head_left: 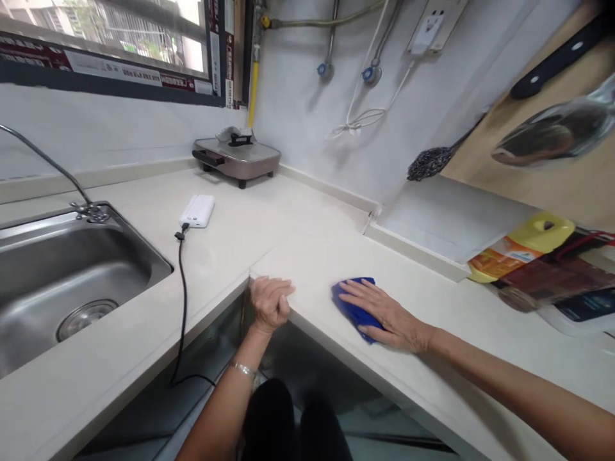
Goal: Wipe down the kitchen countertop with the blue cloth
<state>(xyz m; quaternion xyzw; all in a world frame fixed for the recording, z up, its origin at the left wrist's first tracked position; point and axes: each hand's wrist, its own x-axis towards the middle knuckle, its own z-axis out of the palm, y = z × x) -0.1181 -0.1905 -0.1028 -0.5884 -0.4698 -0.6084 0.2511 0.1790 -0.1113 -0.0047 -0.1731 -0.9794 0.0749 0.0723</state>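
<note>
My right hand (379,314) lies on a folded blue cloth (353,307), pressing it flat against the white countertop (317,237) with the fingers stretched out. The cloth shows past the fingertips and under the palm. At the inner corner of the counter, my left hand (270,302) rests on the edge with its fingers curled together; nothing can be made out in it. A silver bracelet is on the left wrist.
A steel sink (120,262) with a tap (91,211) is at left. A white power bank (198,211) trails a black cable (183,301) over the edge. An electric pan (240,157) stands in the back corner; a yellow bottle (523,246) is at right.
</note>
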